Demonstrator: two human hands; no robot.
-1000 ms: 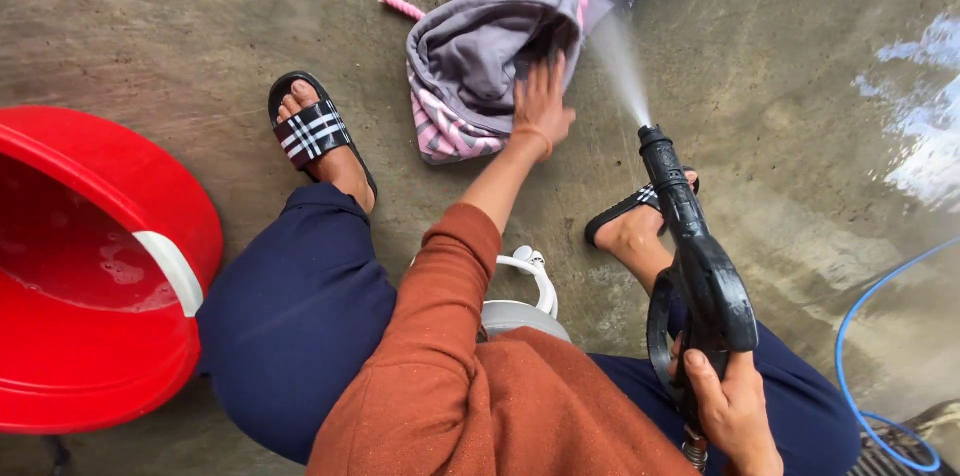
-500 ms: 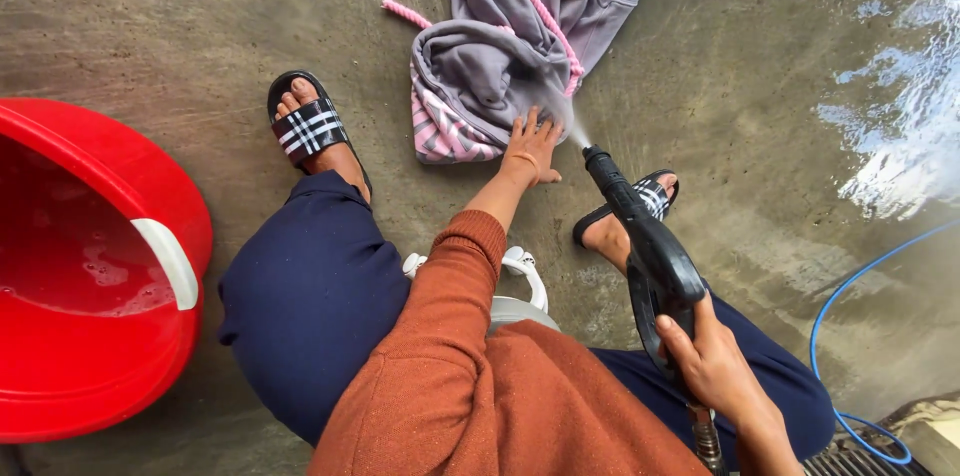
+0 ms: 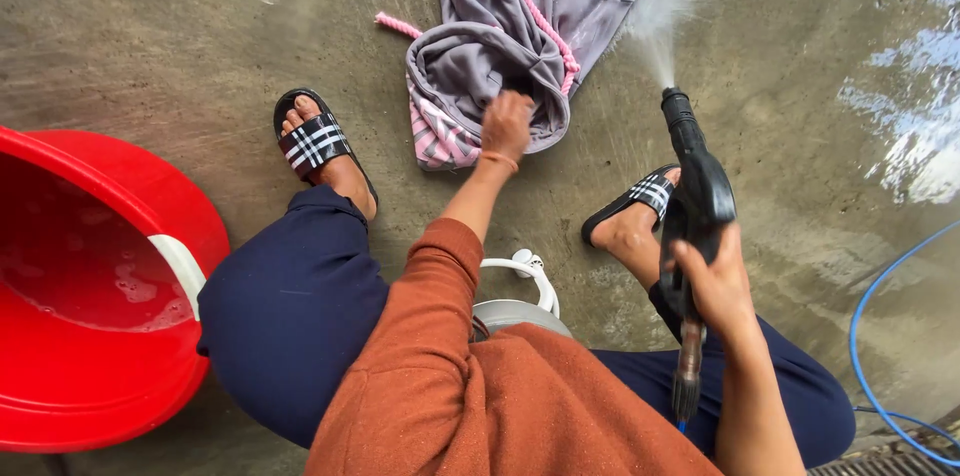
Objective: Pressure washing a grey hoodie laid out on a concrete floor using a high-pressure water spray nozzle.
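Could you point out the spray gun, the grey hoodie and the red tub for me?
spray gun (image 3: 700,198): head view, on its black body above the right hand.
grey hoodie (image 3: 480,61): head view, on the bunched grey fabric.
red tub (image 3: 120,186): head view, on its upper rim.

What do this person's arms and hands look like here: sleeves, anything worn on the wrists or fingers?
Both hands are bare, without gloves. The left hand has a thin orange band at the wrist, and a rust-orange knit sleeve is pushed up the forearm. The right hand shows no band or ring, and its forearm is uncovered as far as the frame shows.
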